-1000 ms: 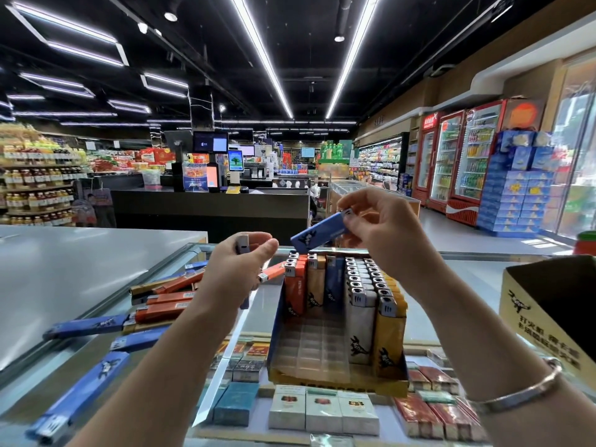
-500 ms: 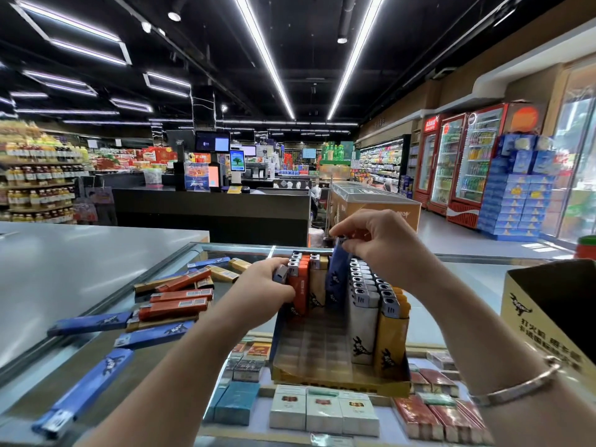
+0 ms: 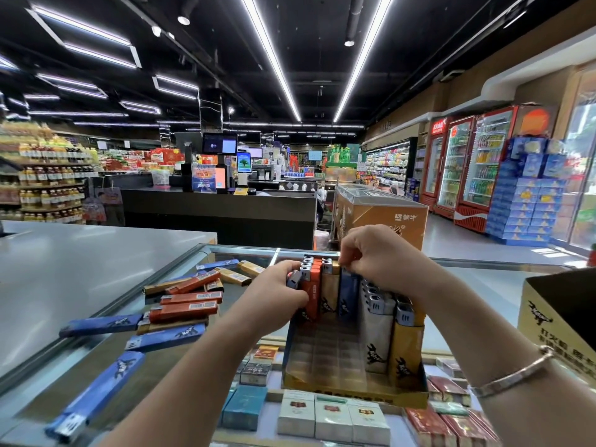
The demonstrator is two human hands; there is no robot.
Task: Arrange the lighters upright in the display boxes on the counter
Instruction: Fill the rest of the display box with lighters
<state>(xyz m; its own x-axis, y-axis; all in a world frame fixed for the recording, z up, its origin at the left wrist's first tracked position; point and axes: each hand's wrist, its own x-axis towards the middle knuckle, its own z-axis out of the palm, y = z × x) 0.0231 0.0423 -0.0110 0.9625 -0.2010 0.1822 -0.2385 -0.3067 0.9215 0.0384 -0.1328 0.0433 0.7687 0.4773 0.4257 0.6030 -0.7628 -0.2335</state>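
My right hand (image 3: 380,256) is curled, fingertips pinching down at the top of a blue lighter (image 3: 349,295) standing upright in the back row of the display box (image 3: 338,390). My left hand (image 3: 277,298) wraps its fingers around the orange lighters (image 3: 313,291) at the box's left end, and a grey lighter head (image 3: 294,279) sticks out just above the knuckles; whether that one is slotted in or only held, I can't quite tell from this angle. Beside the blue lighter stand a tan one, then white and yellow lighters (image 3: 406,353) along the right side, all upright. The front cells of the box show bare. To the left, loose lighters (image 3: 180,304) in blue, orange and tan lie flat on the glass counter (image 3: 96,362). Cigarette packs (image 3: 332,417) sit under the glass near me. A yellow carton (image 3: 561,321) stands at the right edge.
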